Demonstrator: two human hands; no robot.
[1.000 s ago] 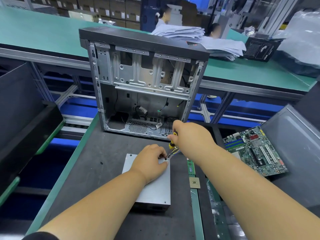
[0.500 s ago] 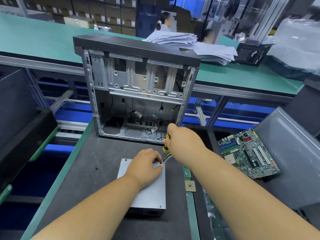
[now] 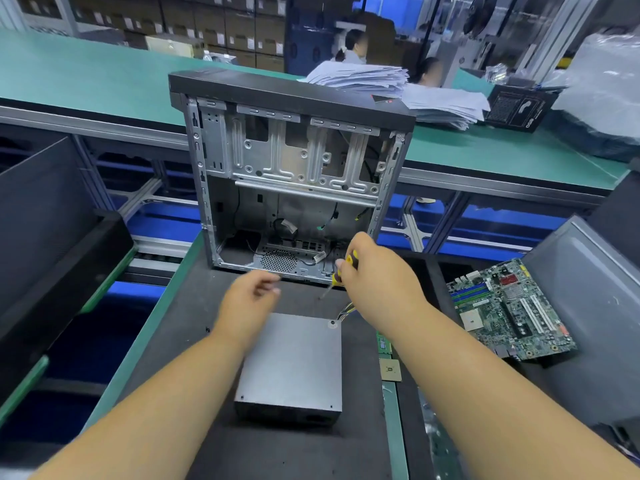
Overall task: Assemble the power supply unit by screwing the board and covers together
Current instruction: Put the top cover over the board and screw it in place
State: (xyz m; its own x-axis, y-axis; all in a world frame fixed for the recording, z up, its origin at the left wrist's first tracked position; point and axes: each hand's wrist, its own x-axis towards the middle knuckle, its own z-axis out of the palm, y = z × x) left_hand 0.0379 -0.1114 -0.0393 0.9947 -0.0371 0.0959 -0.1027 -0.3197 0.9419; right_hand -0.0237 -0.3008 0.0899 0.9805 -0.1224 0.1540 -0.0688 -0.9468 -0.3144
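Head view of the assembly station. The grey rectangular sheet-metal power supply unit (image 3: 292, 362) lies flat on the dark matted surface (image 3: 173, 341), lid up, just in front of the open silver-and-black computer tower case (image 3: 294, 174). 1 screw (image 3: 332, 324) sits in the far right corner of the lid; coloured wires (image 3: 347, 310) leave the unit beside it.

Change from 0.5 s ago: both hands were then gathered at that corner, the left steadying the lid and the screwdriver tip on the screw. Now the left hand (image 3: 251, 301) has lifted off and hovers above the far edge of the unit, its grip loosely apart and holding nothing. The right hand (image 3: 375, 282) has drawn back and up, its grip clamped round the yellow-and-black-handled screwdriver (image 3: 341, 271), whose tip hangs clear of the lid.

Interpretation: this screw appears seated, so 1 fastening step is probably finished. Small holes at the near corners of the lid suggest further screws may remain; whether these are filled cannot be told.

To the right lie a green printed motherboard (image 3: 509, 310) leaning on a grey metal panel (image 3: 588, 306), and a small square processor chip (image 3: 390, 370) on the green strip.
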